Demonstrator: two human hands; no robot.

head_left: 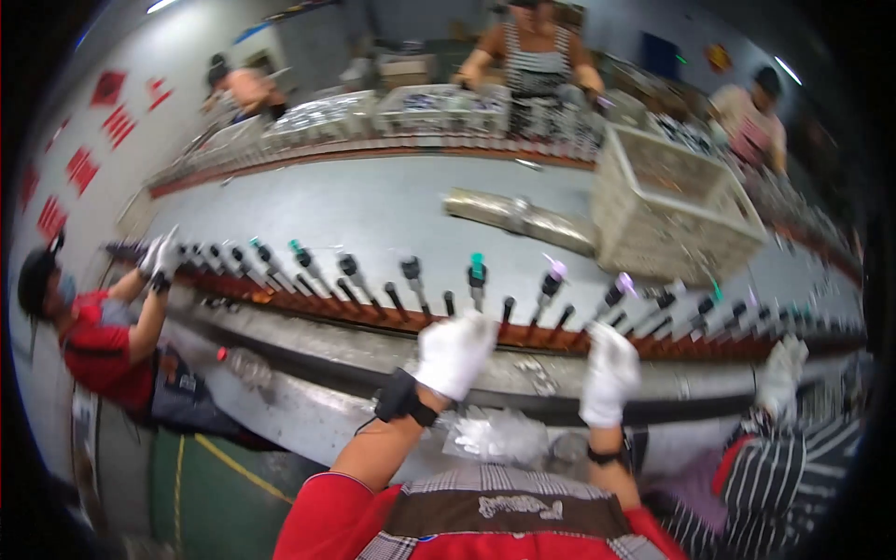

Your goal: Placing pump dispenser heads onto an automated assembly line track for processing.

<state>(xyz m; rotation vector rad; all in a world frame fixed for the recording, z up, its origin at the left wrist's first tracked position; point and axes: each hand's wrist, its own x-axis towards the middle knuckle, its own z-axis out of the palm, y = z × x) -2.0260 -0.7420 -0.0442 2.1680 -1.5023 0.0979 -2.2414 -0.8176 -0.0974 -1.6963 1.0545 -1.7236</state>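
Observation:
My left hand (457,355), in a white glove, is raised at the near side of a long reddish-brown rail (560,338). Its fingers are drawn together just below an upright metal pin with a black collar and green tip (478,271). To the right, my right hand (610,375), also gloved, has its fingertips pinched near the rail. Whatever either hand holds is too blurred and hidden to make out. Along the rail stand several black-topped metal pins, some with green or lilac tips (553,280). Small shiny pieces (537,378) lie on the metal ledge between my hands.
A clear plastic bag of whitish pieces (499,434) lies near my body. Beyond the rail, a pale plastic crate (644,229) and a wrapped roll (476,208) rest on the grey tabletop. Co-workers sit left, right and across; a co-worker's gloved hand (782,373) is at the right.

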